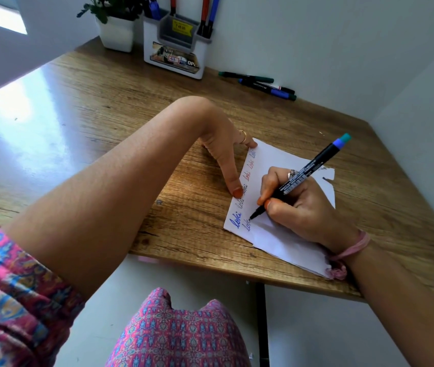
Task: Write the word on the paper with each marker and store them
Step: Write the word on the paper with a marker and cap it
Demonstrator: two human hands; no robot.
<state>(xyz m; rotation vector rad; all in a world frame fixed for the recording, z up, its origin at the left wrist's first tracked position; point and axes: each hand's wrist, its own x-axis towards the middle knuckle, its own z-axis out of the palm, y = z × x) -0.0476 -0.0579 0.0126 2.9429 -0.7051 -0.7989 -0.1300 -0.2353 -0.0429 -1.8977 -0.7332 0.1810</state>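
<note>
On the left, a potted plant (116, 30) and a pen holder (174, 47) stand at the back of our wooden desk (78, 107). Our left hand (223, 144) pins the paper (284, 160) flat, straight fingertips on its left edge. The paper sits near the desk's front edge. Our right hand (292, 205) pinches the marker (300, 174), tip touching the paper low on the left, barrel slanting up and to the right. Bare paper lies right of the tip. Spare markers (260, 84) lie behind, well apart.

Brown wood-grain desk (104, 107), white paper (284, 239) with blue and red words, black marker (300, 176), pink patterned sleeve (12, 287)
</note>
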